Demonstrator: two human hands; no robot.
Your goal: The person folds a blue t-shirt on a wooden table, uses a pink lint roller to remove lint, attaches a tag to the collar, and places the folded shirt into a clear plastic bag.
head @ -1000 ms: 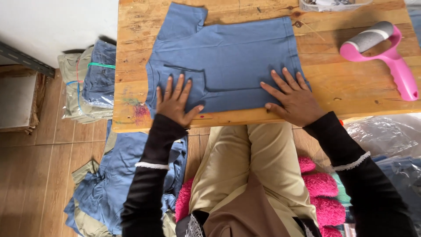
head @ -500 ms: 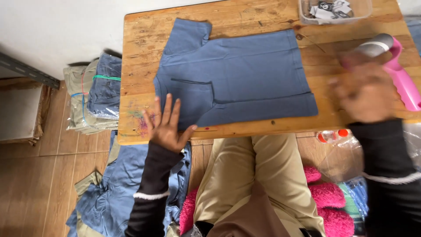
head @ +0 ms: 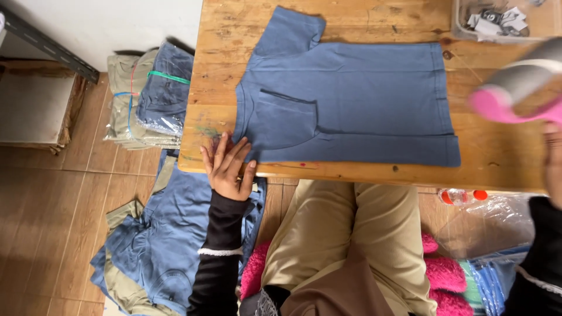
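Left hand (head: 227,167) lies flat and fully open at the near left edge of the wooden desk (head: 363,169), fingers spread, fingertips touching the lower left corner of the blue shirt (head: 351,102); it grips nothing and only presses down. On the floor to the left of the desk sits a stack of bagged folded garments (head: 146,99), and a loose heap of blue and olive garments (head: 158,246) lies below the desk edge beside the person's knee. The blue shirt is spread flat across the middle of the desk, pocket side up, one sleeve pointing to the far edge. A clear plastic tray (head: 497,23) of small tags stands at the far right corner, apart from the shirt. Right hand (head: 553,161) is cut by the frame edge and blurred; it appears closed on the handle of the pink lint roller (head: 515,88), which is raised above the right end of the desk, though the grip itself cannot be confirmed. Risk: with only one corner pinned, a roller stroke could drag or wrinkle the unheld fabric, or shift the shirt off the near edge.
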